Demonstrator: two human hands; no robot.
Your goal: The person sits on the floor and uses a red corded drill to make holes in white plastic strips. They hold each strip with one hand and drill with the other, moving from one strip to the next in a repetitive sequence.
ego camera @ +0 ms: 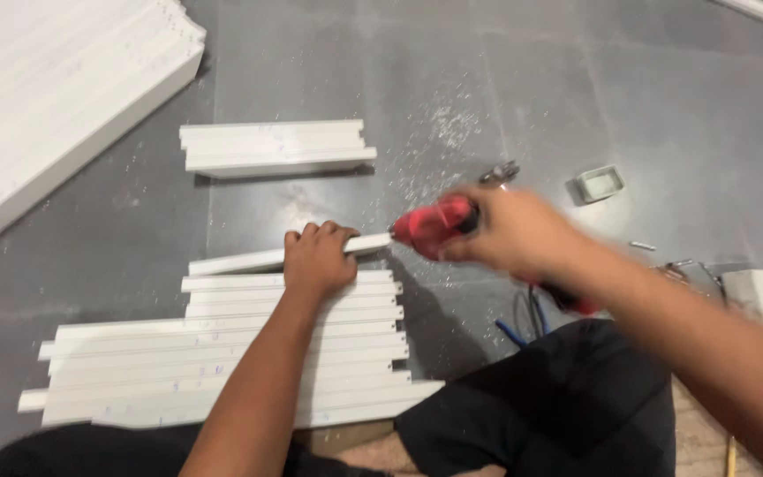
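**Packages, labels, signs, screens: head view**

None observed. No package, printed label, sign or screen shows anywhere in the frame. Some faint, small marks sit on a few of the pale surfaces low in the view, but they are too small and blurred to tell whether they are labels.
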